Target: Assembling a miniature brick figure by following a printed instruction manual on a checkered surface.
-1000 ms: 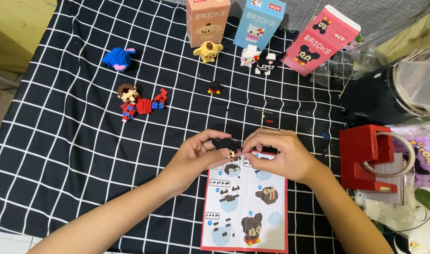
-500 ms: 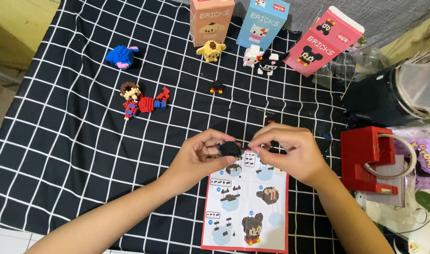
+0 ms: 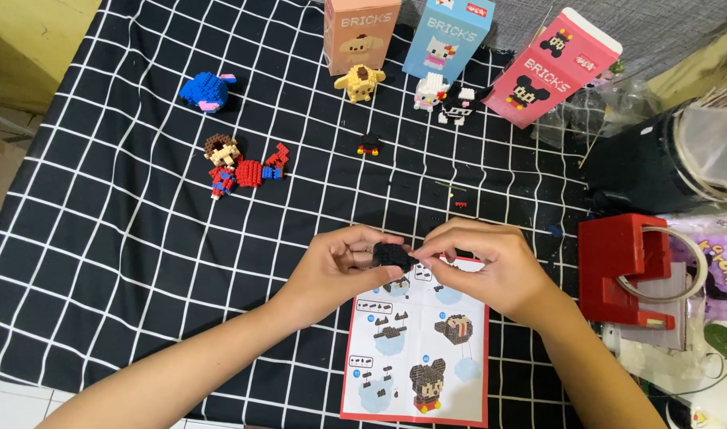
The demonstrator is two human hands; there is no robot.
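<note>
- Black with a white grid, the cloth (image 3: pixel 141 262) covers the whole work surface in the head view, and both hands meet near its middle.
- Left hand (image 3: pixel 335 266) comes in from the lower left, its fingertips pinched on the left side of a small black brick cluster (image 3: pixel 393 255).
- Right hand (image 3: pixel 490 266) comes in from the lower right, thumb and forefinger pinched on the right side of that same cluster, so the piece is gripped between both hands.
- Cluster is held just above the top edge of the instruction sheet (image 3: pixel 419 349), which lies flat on the cloth below the hands and shows building steps and a finished mouse-eared figure.
- Farther up the cloth lie a blue brick figure (image 3: pixel 204 90), a red and blue brick figure (image 3: pixel 240 167) on its side, and a tiny black and red piece (image 3: pixel 369 145).
- Along the far edge stand a yellow brick dog (image 3: pixel 360 82), a white brick cat (image 3: pixel 429 90) and a black and white brick figure (image 3: pixel 461 102), in front of three boxes: orange (image 3: pixel 362 32), light blue (image 3: pixel 459 36) and pink (image 3: pixel 550 67).
- Red tape dispenser (image 3: pixel 626 266) sits to the right, off the cloth.
</note>
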